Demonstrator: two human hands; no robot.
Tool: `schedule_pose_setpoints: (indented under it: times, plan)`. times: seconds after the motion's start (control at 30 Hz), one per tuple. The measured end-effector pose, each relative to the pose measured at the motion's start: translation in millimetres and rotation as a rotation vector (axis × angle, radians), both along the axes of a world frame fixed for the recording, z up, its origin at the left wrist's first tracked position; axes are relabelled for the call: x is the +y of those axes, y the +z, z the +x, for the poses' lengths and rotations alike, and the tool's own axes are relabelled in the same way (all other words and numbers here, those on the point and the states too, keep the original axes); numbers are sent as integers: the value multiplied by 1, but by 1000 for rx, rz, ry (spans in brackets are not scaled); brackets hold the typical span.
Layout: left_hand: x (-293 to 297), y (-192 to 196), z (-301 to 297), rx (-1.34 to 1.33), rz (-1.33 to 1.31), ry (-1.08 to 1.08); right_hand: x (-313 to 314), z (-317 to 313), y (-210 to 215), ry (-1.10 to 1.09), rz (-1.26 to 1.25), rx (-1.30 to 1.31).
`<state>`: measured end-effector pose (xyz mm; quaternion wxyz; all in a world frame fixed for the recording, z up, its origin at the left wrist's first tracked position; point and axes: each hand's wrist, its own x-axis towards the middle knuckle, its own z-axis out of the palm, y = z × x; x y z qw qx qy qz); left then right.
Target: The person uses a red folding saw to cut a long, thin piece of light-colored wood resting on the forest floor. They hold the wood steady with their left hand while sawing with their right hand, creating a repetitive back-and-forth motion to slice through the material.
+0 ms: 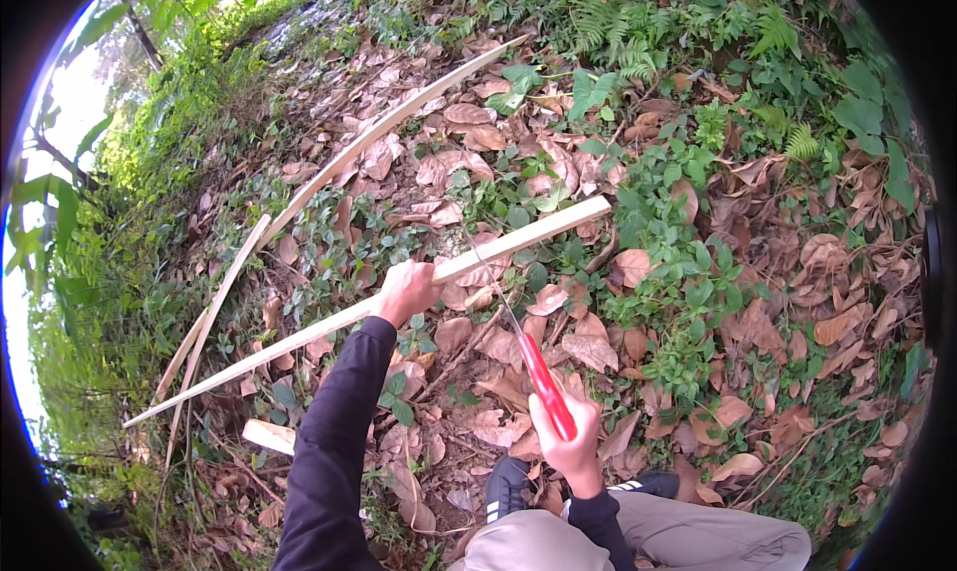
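Note:
My left hand [407, 292] is closed around a long, pale wooden strip [546, 229], which slants from the lower left up to the middle right. In my right hand [571, 446] is a hand saw [539, 367] with a red handle. Its thin blade reaches up and left from the handle and lies across the strip, a short way to the right of my left hand. Whether the teeth are sunk into the wood is too small to tell.
Another long strip [389, 122] lies on the leaves beyond, with further thin strips [237, 267] at the left. A short wooden piece [269, 435] sits beside my left forearm. Dry brown leaves [588, 347] and green plants [688, 282] cover the ground. My dark shoe [508, 486] is close below.

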<state>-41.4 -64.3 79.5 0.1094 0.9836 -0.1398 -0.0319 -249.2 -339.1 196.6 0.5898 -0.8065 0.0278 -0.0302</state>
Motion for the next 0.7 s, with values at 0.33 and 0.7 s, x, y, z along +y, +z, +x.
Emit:
schedule_pose_setpoints:
  times: [0.33, 0.7]
  plan:
    - [-6, -12, 2, -41, -59, -2, 14, 87, -15, 61, -3, -141]
    - [22, -15, -15, 85, -29, 43, 25, 51, -46, 263, 35, 28]
